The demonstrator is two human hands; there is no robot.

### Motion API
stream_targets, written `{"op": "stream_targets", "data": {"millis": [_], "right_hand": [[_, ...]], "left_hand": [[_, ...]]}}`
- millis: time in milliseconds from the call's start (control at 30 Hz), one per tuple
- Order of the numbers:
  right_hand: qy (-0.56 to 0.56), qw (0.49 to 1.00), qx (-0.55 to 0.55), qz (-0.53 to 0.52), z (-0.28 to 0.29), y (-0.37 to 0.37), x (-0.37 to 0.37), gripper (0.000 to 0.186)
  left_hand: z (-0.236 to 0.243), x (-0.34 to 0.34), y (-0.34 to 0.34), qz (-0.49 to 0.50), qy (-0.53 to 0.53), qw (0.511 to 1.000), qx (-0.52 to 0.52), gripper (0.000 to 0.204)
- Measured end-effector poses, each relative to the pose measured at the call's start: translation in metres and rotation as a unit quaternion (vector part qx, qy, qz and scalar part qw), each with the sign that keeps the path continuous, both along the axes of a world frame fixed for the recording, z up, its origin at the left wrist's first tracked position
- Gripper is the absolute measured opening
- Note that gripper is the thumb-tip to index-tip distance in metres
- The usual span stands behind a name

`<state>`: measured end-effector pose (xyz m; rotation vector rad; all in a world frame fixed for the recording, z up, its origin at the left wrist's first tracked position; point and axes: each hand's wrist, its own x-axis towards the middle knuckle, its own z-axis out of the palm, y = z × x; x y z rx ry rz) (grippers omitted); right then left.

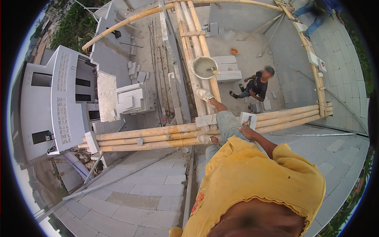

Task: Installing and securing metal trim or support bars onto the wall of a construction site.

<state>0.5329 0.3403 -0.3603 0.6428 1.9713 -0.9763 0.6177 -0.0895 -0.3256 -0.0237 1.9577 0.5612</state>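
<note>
My right hand point(248, 133) lies against the knee of my grey shorts point(229, 125), its fingers appearing laid along the leg. Just beyond it, a small dark tool point(248, 119), too small to name, rests on a white block point(253, 117) upon the bamboo poles. My left hand is out of view. Farther out, a round bucket point(195, 71) of grey mortar stands on the bamboo, a tool with a light handle point(216, 72) sticking out of it. My pale, stained shoes point(205, 95) are planted on the poles.
Bundled bamboo poles point(158, 139) cross high above the floor. Below, a person in dark clothes point(258, 85) stands near stacked pale blocks point(229, 75) and an orange basin point(234, 51). Another person point(316, 15) is at the far right wall. Block stacks point(132, 98) stand lower left.
</note>
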Motion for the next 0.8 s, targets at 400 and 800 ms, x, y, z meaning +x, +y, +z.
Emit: {"op": "stream_targets", "data": {"millis": [400,800], "right_hand": [[-0.008,0.999,-0.004,0.040,0.006,-0.003,-0.004,0.071],[0.023,0.997,-0.042,0.060,-0.009,-0.003,0.003,0.069]], "left_hand": [[-0.016,0.004,0.007,0.039,0.002,0.999,0.008,0.063],[-0.024,-0.011,0.017,-0.017,0.039,0.998,0.051,0.064]]}}
